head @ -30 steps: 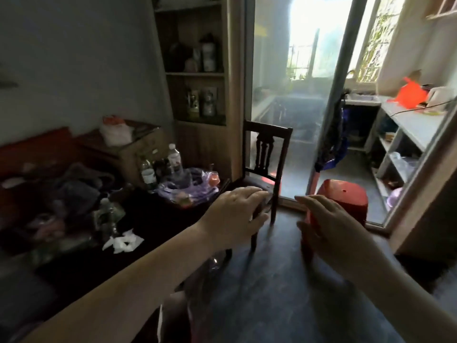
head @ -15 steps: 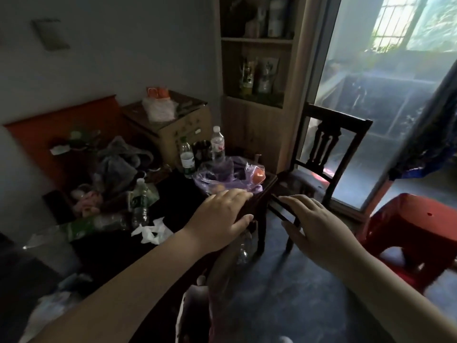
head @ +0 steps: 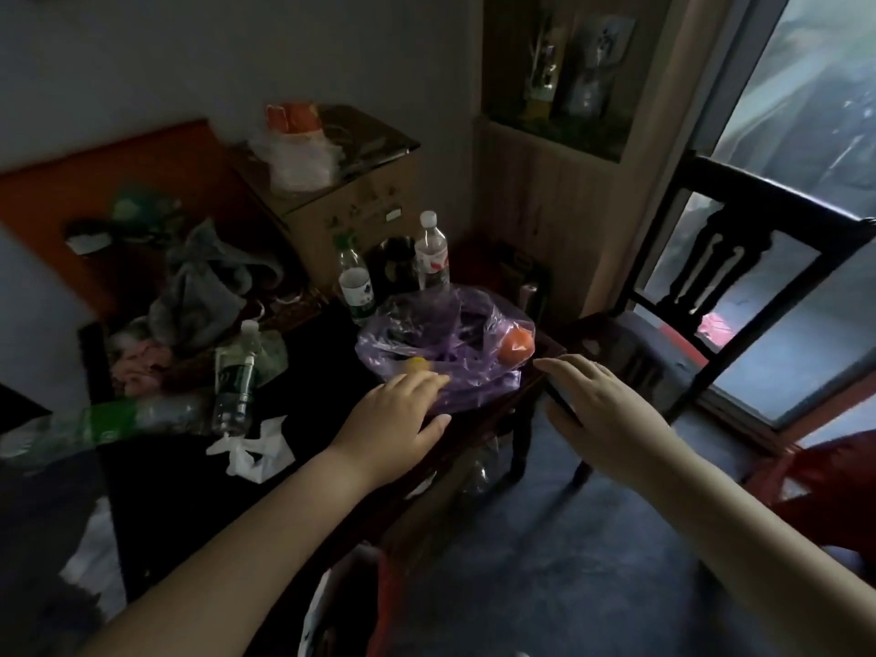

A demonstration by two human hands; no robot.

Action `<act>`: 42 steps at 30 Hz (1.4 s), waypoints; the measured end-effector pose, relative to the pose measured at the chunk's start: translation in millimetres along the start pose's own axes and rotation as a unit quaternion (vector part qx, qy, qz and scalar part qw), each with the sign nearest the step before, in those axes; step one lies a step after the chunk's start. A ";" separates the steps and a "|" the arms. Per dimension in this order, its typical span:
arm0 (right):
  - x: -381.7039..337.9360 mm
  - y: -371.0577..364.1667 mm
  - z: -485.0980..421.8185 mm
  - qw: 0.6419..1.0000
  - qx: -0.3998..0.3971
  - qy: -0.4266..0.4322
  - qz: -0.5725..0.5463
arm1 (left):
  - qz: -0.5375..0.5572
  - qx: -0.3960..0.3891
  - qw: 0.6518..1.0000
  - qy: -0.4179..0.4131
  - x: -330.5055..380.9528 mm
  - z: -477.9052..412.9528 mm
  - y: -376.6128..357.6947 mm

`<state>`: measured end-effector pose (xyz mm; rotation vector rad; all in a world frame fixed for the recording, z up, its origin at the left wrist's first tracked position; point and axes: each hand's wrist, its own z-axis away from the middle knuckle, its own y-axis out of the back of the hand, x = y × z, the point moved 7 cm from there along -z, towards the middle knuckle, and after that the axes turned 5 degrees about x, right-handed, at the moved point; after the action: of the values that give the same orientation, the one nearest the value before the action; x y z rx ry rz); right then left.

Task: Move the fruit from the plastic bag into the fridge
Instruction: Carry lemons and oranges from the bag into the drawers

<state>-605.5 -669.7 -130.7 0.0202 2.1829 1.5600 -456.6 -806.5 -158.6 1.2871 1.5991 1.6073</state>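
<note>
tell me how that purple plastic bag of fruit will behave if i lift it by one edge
Probably floppy: the purple plastic bag is thin, crumpled film slumped on the table. Lifted by one edge it would likely sag, and the round orange fruit at its right side could roll or shift.

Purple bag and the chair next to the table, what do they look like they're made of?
Purple bag: thin translucent plastic film, glossy; it crinkles and the orange fruit shows through. Chair: probably dark-stained wood, judging by its carved slatted back; dim light leaves it open.
</note>
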 end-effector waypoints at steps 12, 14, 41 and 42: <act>42.5 -106.1 -124.6 0.991 -0.120 0.042 -0.044 | 0.048 -0.026 0.991 0.120 -92.8 -79.7 -67.0; 49.3 -122.7 -147.8 0.988 -0.141 0.051 -0.043 | 0.073 -0.027 0.986 0.146 -112.4 -97.5 -84.3; 121.0 -262.1 -229.9 0.916 -0.329 0.178 0.146 | 0.046 -0.098 0.964 0.243 -173.9 -144.6 -192.6; 122.7 -260.0 -228.1 0.913 -0.331 0.185 0.152 | 0.045 -0.105 0.961 0.252 -174.4 -143.2 -193.7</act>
<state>-735.7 -933.9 -349.7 -0.1671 1.8393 2.5981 -559.8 -993.2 -365.9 0.8926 1.6045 2.2268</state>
